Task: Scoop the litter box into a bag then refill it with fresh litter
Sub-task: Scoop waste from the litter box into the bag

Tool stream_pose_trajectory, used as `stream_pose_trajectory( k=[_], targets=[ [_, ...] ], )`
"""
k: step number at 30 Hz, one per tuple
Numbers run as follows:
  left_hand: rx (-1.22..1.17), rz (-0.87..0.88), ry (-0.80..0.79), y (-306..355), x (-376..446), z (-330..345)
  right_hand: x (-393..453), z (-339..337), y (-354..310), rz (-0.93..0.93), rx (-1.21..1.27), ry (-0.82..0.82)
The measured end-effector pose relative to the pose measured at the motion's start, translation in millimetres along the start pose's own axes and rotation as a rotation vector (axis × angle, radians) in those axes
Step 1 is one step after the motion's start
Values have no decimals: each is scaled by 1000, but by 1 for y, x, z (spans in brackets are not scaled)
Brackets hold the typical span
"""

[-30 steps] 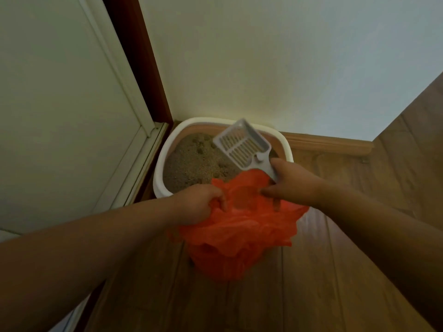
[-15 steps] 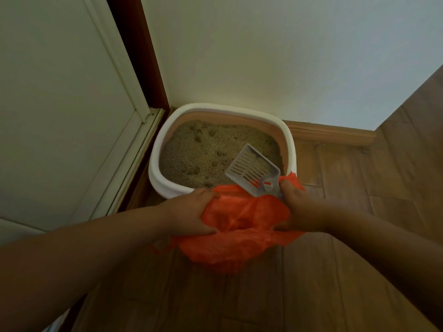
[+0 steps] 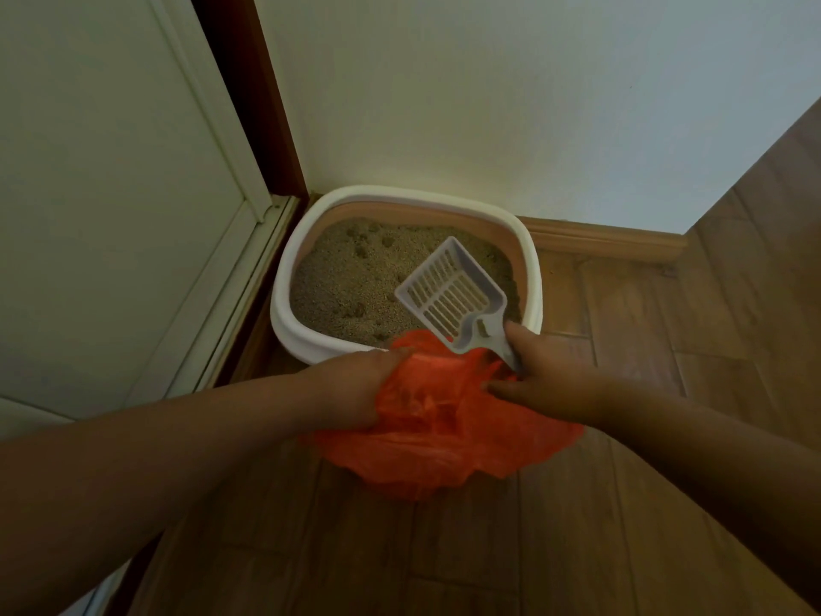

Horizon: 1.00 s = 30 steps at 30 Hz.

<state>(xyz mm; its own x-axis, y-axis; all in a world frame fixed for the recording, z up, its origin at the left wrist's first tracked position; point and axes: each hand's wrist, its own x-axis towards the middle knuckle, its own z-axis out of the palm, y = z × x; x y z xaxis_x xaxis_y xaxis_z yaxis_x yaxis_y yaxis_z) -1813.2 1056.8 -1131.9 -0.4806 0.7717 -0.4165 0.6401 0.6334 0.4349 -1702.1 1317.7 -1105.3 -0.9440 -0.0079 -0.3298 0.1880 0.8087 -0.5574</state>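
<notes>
- The left hand [image 3: 355, 389] gripped the crumpled orange plastic bag [image 3: 444, 442] by its rim at 9 o'clock.
- The right hand [image 3: 546, 375] held the slotted grey plastic scoop [image 3: 453, 295] by its handle, fingers also touching the bag's rim at 3 o'clock.
- The scoop's head stood over the tan litter [image 3: 355, 277].
- The oval white litter box [image 3: 288, 295] sat on the wooden floor [image 3: 622, 304] at 12 o'clock from the bag, in the wall corner.

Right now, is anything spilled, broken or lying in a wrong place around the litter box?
Nothing stands out. The litter box sits level in the corner, no litter shows on the wooden floor, the scoop looks whole, and the orange bag is gripped by both hands.
</notes>
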Motion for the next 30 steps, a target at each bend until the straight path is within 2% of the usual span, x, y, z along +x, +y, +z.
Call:
stream_pose_trajectory(
  k=[3, 8, 11, 13, 19, 22, 24, 27, 30],
  targets=[
    [-179, 32, 56, 5, 4, 2, 4, 11, -1, -81, 175, -21],
    [-298, 107, 130, 4, 2, 0, 1, 24, 10, -73, 153, -172],
    [-231, 184, 161, 5, 0, 1, -2, 30, 18, -42, 135, -249],
    [-132, 175, 128, 3, 2, 1, -2, 29, 24, -17, 98, -267],
    [201, -3, -69, 2, 4, -3, -7, 21, 40, 28, -34, -242],
    [462, -50, -210, -3, -2, -6, -11, 17, 52, 108, -58, -268],
    [547, -89, -271, -7, -7, -6, -16, 15, 60, 148, -59, -309],
    [507, -98, -293, -9, -9, -3, -20, 13, 61, 109, -32, -314],
    [324, -103, -243, -9, -4, -2, -14, 9, 51, 49, 13, -245]
  ],
)
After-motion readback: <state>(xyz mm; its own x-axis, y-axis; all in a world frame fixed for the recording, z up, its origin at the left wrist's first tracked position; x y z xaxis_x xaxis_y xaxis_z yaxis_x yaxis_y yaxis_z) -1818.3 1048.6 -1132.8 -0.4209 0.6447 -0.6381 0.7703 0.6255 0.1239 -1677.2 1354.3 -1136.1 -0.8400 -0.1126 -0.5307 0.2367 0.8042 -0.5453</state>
